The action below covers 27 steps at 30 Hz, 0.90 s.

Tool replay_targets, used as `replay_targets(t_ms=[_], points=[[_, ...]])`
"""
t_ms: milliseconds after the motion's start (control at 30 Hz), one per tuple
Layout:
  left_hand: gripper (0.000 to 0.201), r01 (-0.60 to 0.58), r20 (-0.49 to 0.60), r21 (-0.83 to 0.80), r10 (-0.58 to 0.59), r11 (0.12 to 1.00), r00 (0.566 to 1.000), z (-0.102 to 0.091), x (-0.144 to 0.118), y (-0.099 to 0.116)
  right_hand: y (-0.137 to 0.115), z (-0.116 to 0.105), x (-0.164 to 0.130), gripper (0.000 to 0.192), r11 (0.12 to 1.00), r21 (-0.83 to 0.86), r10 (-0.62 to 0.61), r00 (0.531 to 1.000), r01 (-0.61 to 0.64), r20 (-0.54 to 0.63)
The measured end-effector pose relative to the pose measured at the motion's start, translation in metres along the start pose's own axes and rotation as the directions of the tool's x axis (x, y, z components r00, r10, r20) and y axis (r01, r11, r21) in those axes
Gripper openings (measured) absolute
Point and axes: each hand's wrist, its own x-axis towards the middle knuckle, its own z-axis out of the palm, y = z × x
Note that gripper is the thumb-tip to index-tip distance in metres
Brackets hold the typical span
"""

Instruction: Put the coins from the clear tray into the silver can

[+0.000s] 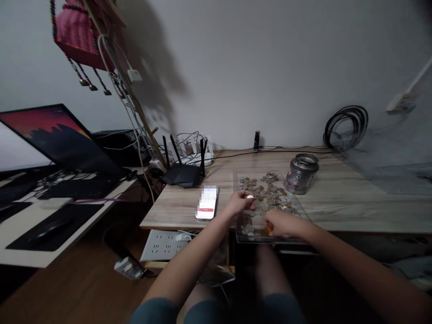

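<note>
A clear plastic tray (pixel 240 176) lies on the wooden desk near its front edge, covered with several loose coins (pixel 266 189). My left hand (pixel 238 203) hovers over the tray's left side and pinches one silver coin (pixel 250 196) between thumb and fingers. My right hand (pixel 282 223) rests low on the tray's near part, fingers curled on the coins there; an orange-brown coin shows at its fingertips. A metal tin can (pixel 301 173) stands upright just right of the tray.
A phone (pixel 207 203) with a lit screen lies left of the tray. Behind it stands a black router (pixel 184 173) with cables. A laptop (pixel 57 139) sits on a lower table at left. A power strip (pixel 162 245) lies below the desk edge. Coiled black cable (pixel 346 126) hangs on the wall.
</note>
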Motion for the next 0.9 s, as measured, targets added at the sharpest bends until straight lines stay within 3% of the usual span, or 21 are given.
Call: replay_targets(t_ms=[67, 133, 200, 367, 467, 533, 600, 667, 767, 900], points=[[0.009, 0.119, 0.005, -0.411, -0.128, 0.904, 0.992, 0.004, -0.002, 0.003, 0.002, -0.002, -0.001, 0.012, 1.000, 0.012, -0.015, 0.999, 0.014, 0.039], [0.010, 0.175, 0.012, -0.624, -0.215, 0.762, 0.977, 0.008, -0.006, 0.004, 0.004, -0.004, -0.002, 0.011, 0.997, 0.076, -0.032, 0.997, 0.027, 0.066], [0.011, 0.215, 0.025, -0.694, -0.276, 0.687, 0.961, 0.013, -0.010, 0.002, 0.007, -0.006, -0.001, 0.010, 0.991, 0.136, -0.010, 0.999, 0.004, 0.040], [0.022, 0.336, 0.121, -0.725, -0.370, 0.600, 0.921, 0.035, -0.015, -0.010, 0.008, -0.035, 0.002, 0.008, 0.962, 0.266, 0.008, 0.970, 0.058, -0.243], [0.028, 0.291, 0.152, -0.808, -0.296, 0.512, 0.943, 0.044, -0.015, -0.014, 0.007, -0.054, -0.004, 0.015, 0.962, 0.249, -0.013, 0.926, 0.115, -0.377], [0.028, 0.231, 0.100, -0.860, -0.294, 0.454, 0.951, 0.044, -0.016, -0.014, 0.012, -0.055, -0.013, 0.014, 0.984, 0.146, -0.021, 0.891, 0.098, -0.453], [0.026, 0.193, 0.039, -0.878, -0.337, 0.437, 0.941, 0.041, -0.017, -0.012, 0.021, -0.043, -0.021, 0.014, 0.993, 0.063, -0.071, 0.931, 0.100, -0.359], [0.024, 0.191, 0.026, -0.873, -0.347, 0.449, 0.937, 0.037, -0.019, -0.010, 0.031, -0.026, -0.027, 0.023, 0.982, 0.069, -0.165, 0.973, 0.178, -0.164], [0.022, 0.217, 0.070, -0.872, -0.326, 0.439, 0.943, 0.034, -0.020, -0.009, 0.043, -0.004, -0.027, 0.029, 0.946, 0.153, -0.280, 0.958, 0.285, -0.055], [0.021, 0.216, 0.081, -0.900, -0.343, 0.378, 0.936, 0.037, -0.018, -0.011, 0.049, -0.001, -0.021, 0.026, 0.930, 0.222, -0.308, 0.951, 0.293, 0.033]])
